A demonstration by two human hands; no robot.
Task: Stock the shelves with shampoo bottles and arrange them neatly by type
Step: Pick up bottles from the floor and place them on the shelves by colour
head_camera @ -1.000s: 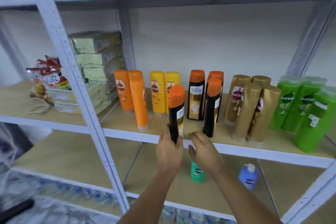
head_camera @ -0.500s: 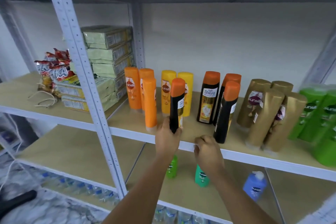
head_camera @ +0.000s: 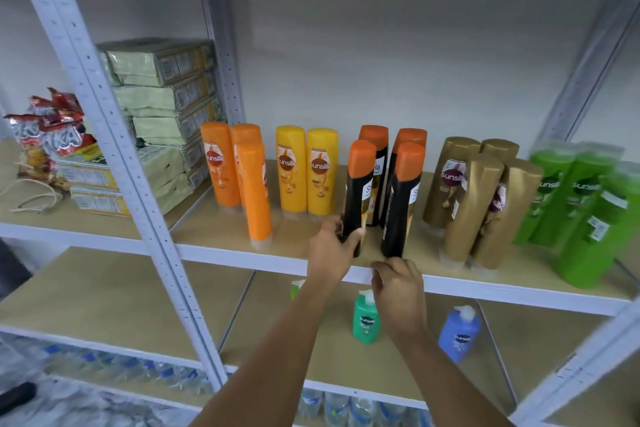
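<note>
Centre of frame: black bottle (head_camera: 356, 198) with orange cap, upright on wooden shelf (head_camera: 298, 236), gripped low by left hand (head_camera: 330, 248); right hand (head_camera: 398, 282), fingers curled, at shelf edge

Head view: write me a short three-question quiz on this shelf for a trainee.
1. True or false: the left hand grips a black bottle with an orange cap.
2. Which group stands furthest right on the middle shelf? A gold bottles B green bottles C yellow bottles
3. What does the right hand touch?

Key: 1 true. 2 B. 3 The shelf's front edge, just below the second front black bottle; contact with that bottle is unclear.
</note>
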